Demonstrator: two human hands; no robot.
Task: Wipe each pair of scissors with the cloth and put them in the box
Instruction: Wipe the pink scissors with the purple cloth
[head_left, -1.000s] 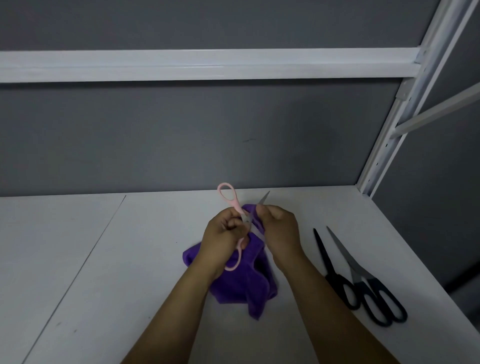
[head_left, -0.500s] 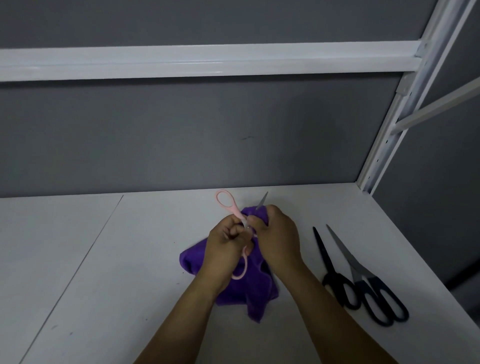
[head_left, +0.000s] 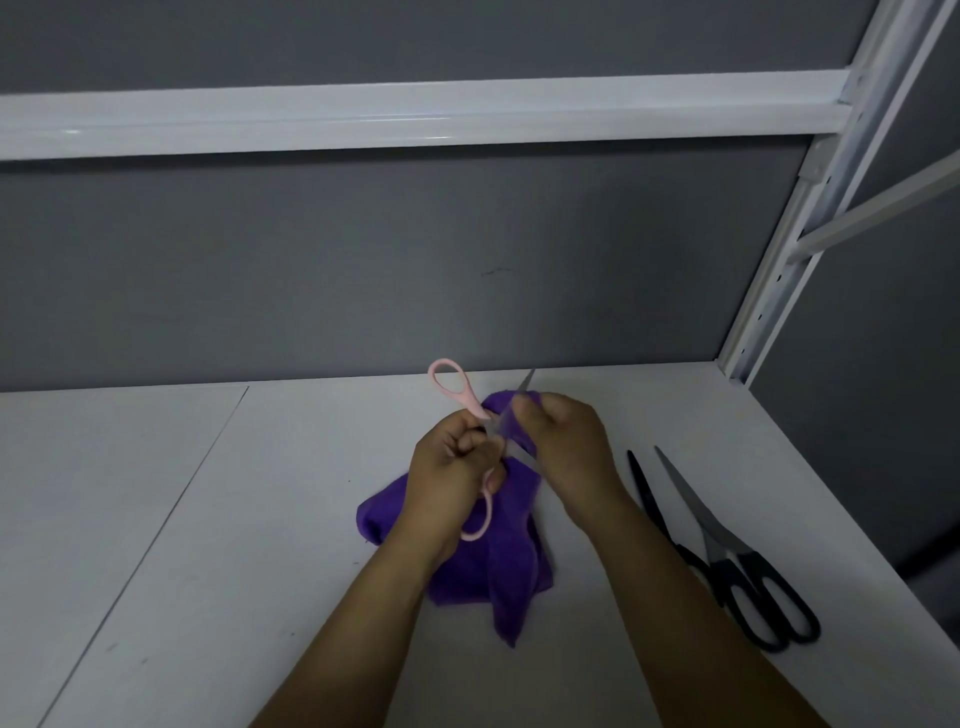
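Note:
My left hand (head_left: 449, 470) grips a pair of pink-handled scissors (head_left: 452, 387) near the pivot, handles spread, one loop above the fist and one below. A blade tip sticks up past my right hand (head_left: 563, 444), which pinches a purple cloth (head_left: 498, 561) around the blade. The rest of the cloth hangs down onto the white table. To the right a pair of black-handled scissors (head_left: 748, 582) lies on the table, blades open, tips pointing away from me. No box is in view.
The white table (head_left: 208, 519) has a seam running diagonally on the left. A grey wall stands behind, with a white shelf rail (head_left: 415, 117) overhead and a white upright post (head_left: 789, 260) at the right rear corner.
Both hands with the pink scissors and cloth have shifted slightly; my right hand slid up along the blade, leaving less of the tip showing. The black scissors have not moved.

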